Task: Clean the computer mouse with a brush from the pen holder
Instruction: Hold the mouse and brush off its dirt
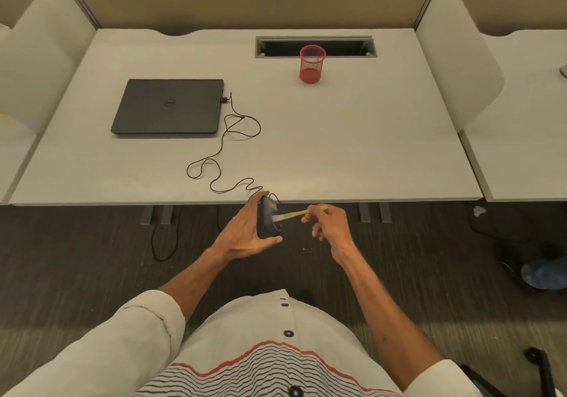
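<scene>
My left hand (245, 234) holds a dark computer mouse (268, 217) on its side, in front of the desk's near edge and above the floor. My right hand (329, 223) grips a small brush (296, 213) with a yellow handle; its pale bristles touch the mouse's exposed face. The mouse's thin black cable (228, 151) runs in loops across the desk to the closed laptop. A red mesh pen holder (312, 64) stands upright at the back of the desk, and nothing shows above its rim.
A closed dark laptop (170, 106) lies at the left of the white desk (352, 145). A cable slot (316, 46) opens behind the pen holder. White side dividers flank the desk. Cables and a dark bag (540, 270) lie on the carpet at the right.
</scene>
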Demonstrator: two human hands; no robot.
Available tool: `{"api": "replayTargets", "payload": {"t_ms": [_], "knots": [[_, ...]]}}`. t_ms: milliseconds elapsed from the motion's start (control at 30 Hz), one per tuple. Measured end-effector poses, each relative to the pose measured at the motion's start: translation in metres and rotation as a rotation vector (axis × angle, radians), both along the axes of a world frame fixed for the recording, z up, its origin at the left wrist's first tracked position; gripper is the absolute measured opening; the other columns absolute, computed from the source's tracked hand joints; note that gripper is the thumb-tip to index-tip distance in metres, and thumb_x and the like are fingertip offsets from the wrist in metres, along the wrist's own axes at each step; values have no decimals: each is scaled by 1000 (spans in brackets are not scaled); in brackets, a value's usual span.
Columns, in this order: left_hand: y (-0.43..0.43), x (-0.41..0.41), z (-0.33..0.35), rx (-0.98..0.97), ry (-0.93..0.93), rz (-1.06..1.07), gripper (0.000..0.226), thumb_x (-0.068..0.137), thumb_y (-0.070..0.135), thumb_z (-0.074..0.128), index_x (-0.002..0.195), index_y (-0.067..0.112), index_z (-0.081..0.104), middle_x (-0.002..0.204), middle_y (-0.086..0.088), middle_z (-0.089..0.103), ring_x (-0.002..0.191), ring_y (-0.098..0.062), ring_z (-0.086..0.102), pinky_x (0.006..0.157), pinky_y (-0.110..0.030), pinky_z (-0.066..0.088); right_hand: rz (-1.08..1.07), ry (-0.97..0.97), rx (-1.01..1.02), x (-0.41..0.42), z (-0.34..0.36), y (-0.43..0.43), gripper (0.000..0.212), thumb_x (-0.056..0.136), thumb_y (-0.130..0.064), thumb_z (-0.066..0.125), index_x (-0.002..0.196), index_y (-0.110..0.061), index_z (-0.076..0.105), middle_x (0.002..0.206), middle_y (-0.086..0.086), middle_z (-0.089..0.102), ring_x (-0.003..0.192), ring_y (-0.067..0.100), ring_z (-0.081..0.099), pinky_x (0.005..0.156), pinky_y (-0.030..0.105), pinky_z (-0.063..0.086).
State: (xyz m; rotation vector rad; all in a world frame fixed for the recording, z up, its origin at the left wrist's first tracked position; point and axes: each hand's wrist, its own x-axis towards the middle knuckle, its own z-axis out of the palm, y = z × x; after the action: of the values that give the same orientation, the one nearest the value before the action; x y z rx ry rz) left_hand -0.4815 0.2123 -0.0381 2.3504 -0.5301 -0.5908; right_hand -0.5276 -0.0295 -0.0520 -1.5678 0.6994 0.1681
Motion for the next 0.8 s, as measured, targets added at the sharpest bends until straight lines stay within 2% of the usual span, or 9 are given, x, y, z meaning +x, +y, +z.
{"api": "replayTargets", "payload": {"t_ms": [100,200,367,500,600,700,800], "knots": [[1,2,0,-23,3,9,119,78,54,92,165,26,15,164,-6,39,144,-27,54,124,-41,44,-24,14,-29,0,-2,-3,23,107,-25,67,95,-10,80,83,-2,82,47,5,56,49,20,45],[2,3,0,-48,0,18,121,77,54,93,165,27,14,167,-4,33,147,-27,51,120,-35,40,-86,5,-14,0,-2,-8,21,106,-26,68,97,-11,80,84,-1,83,47,6,56,48,19,44],[-5,4,1,-58,-56,-6,124,77,56,93,168,26,14,170,0,19,148,-29,50,122,-48,47,-171,-31,294,3,7,-7,25,103,-30,69,103,-7,80,98,12,83,55,13,61,51,27,45],[-8,7,2,-71,-62,-19,125,76,54,93,169,31,14,167,2,15,150,-31,46,119,-48,50,-213,-46,605,-2,7,0,23,102,-31,70,103,-10,81,99,9,80,70,15,67,66,34,50],[-10,9,3,-79,-54,-21,128,75,52,95,170,30,12,167,3,18,152,-27,42,121,-45,47,-173,-23,611,-4,6,8,20,101,-30,71,100,-14,82,106,9,81,85,18,70,79,41,50],[-11,11,3,-89,-48,-5,126,74,47,97,168,21,16,167,1,23,150,-26,44,124,-48,46,-177,-20,632,-2,5,15,17,101,-27,72,108,-15,82,117,10,81,104,22,72,94,49,53],[-12,11,4,-78,-53,-9,121,74,45,97,164,16,20,164,-3,29,147,-25,46,123,-51,48,-190,-12,650,2,6,18,13,101,-22,73,104,-15,84,110,5,81,119,23,69,109,53,51]]}}
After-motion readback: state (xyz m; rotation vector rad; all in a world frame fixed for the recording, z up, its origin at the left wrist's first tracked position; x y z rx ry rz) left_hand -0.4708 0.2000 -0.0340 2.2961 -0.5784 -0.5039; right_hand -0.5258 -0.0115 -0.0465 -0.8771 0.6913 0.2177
